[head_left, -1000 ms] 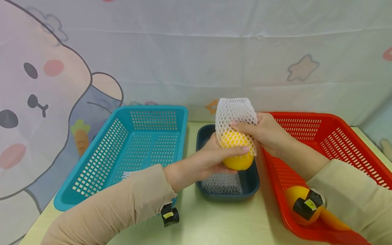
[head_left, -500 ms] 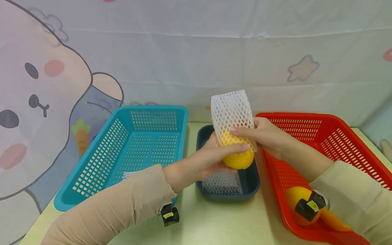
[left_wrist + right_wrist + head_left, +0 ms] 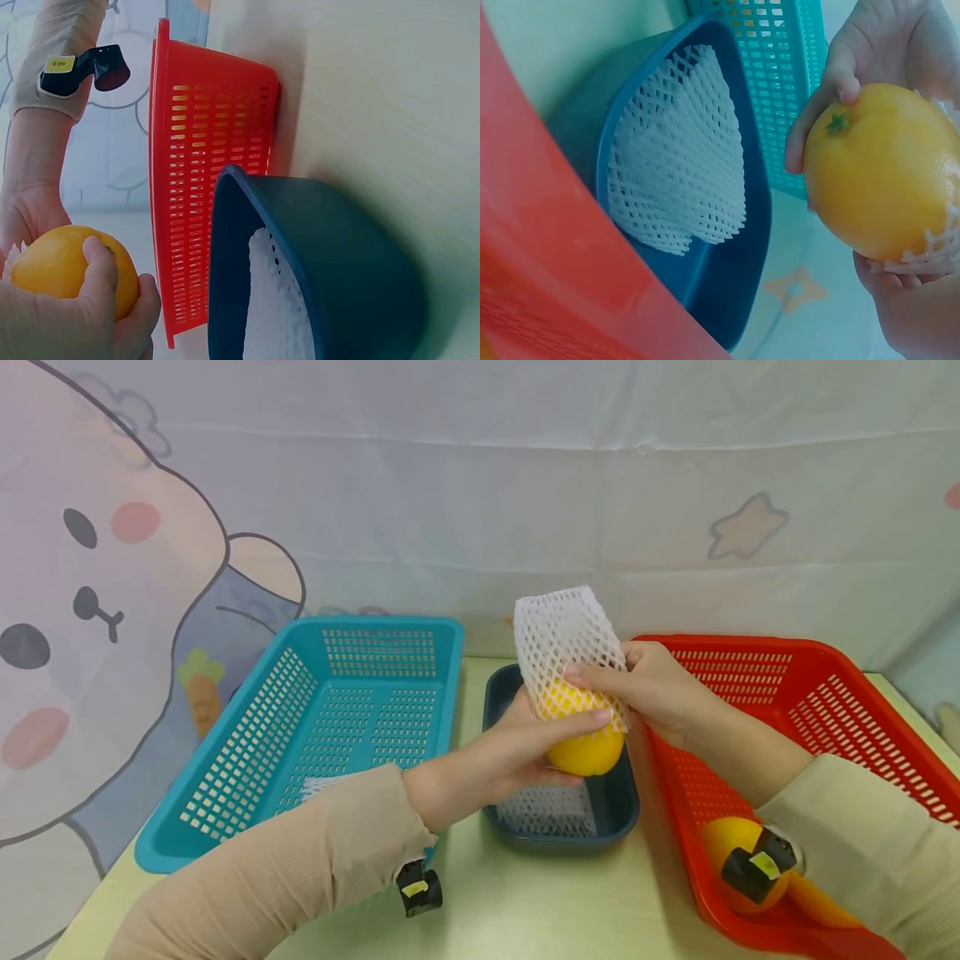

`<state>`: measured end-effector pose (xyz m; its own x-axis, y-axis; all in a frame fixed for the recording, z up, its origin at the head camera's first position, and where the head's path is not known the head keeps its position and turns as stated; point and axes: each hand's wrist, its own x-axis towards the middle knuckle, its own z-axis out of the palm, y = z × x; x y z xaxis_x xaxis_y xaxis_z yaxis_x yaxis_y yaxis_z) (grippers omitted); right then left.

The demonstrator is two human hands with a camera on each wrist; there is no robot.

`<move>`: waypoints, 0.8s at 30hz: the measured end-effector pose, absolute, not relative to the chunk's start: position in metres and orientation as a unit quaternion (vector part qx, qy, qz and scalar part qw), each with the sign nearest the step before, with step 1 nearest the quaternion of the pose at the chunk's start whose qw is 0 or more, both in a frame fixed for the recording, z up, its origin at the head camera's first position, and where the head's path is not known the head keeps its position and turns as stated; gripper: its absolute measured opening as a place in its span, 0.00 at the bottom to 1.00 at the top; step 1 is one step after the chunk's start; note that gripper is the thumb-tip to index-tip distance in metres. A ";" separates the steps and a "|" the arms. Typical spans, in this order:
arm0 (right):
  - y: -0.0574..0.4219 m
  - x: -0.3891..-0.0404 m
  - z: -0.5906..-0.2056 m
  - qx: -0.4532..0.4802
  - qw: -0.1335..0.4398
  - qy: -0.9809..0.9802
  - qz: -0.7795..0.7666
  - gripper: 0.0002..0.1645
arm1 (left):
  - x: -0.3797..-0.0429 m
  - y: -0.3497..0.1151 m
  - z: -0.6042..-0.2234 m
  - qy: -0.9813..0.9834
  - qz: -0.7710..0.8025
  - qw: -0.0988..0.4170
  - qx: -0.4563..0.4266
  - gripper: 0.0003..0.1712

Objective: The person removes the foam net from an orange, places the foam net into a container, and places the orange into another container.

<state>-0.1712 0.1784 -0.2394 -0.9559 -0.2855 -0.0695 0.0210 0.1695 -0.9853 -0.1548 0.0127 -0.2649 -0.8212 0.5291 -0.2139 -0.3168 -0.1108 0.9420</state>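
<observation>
The left hand (image 3: 517, 749) has its fingers curled round the yellow fruit (image 3: 587, 755), thumb across the net's edge; the right hand (image 3: 641, 685) pinches the side of the white net sleeve (image 3: 558, 625). The fruit is held above the dark blue bin (image 3: 617, 802), the landmark here. Covering appears part-way done: the net encloses one portion of the fruit and extends loosely past it, while the end bearing the green stem mark (image 3: 837, 124) is left bare. Inside the bin lie spare nets (image 3: 679, 161), seemingly unused. Right of the bin, the red basket (image 3: 806, 648) contains further fruits (image 3: 729, 839), apparently unsleeved. Left of the bin, the teal basket (image 3: 448, 693) contains white netting (image 3: 318, 786), largely hidden by the left forearm (image 3: 300, 852); whether it encloses a fruit cannot be told.
</observation>
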 end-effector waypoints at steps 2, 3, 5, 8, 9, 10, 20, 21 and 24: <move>0.178 -0.172 -0.240 -0.085 0.114 0.754 -0.642 0.26 | -0.155 0.013 -0.265 0.603 0.739 0.288 0.091 0.27; 0.178 -0.171 -0.240 -0.083 0.111 0.753 -0.643 0.26 | -0.155 0.012 -0.265 0.602 0.739 0.288 0.092 0.27; 0.178 -0.171 -0.240 -0.077 0.104 0.751 -0.647 0.26 | -0.155 0.012 -0.265 0.599 0.740 0.292 0.095 0.27; 0.178 -0.170 -0.240 -0.064 0.097 0.747 -0.655 0.27 | -0.155 0.013 -0.266 0.595 0.741 0.297 0.097 0.25; 0.178 -0.170 -0.239 -0.059 0.095 0.745 -0.658 0.27 | -0.155 0.013 -0.266 0.593 0.742 0.298 0.098 0.25; 0.178 -0.170 -0.239 -0.054 0.093 0.743 -0.660 0.28 | -0.155 0.013 -0.266 0.591 0.743 0.299 0.099 0.24; 0.180 -0.170 -0.237 -0.041 0.113 0.730 -0.673 0.29 | -0.152 0.013 -0.264 0.586 0.745 0.302 0.100 0.25; 0.180 -0.170 -0.236 -0.044 0.120 0.730 -0.672 0.29 | -0.152 0.013 -0.264 0.585 0.746 0.303 0.100 0.26; 0.182 -0.170 -0.235 -0.065 0.138 0.733 -0.662 0.28 | -0.152 0.012 -0.263 0.583 0.746 0.306 0.099 0.27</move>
<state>-0.1698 0.1817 -0.2346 -0.9534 -0.2780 -0.1170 0.0883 0.1139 -0.9896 -0.1522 0.0122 -0.2629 -0.7928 0.5725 -0.2092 -0.3414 -0.1329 0.9305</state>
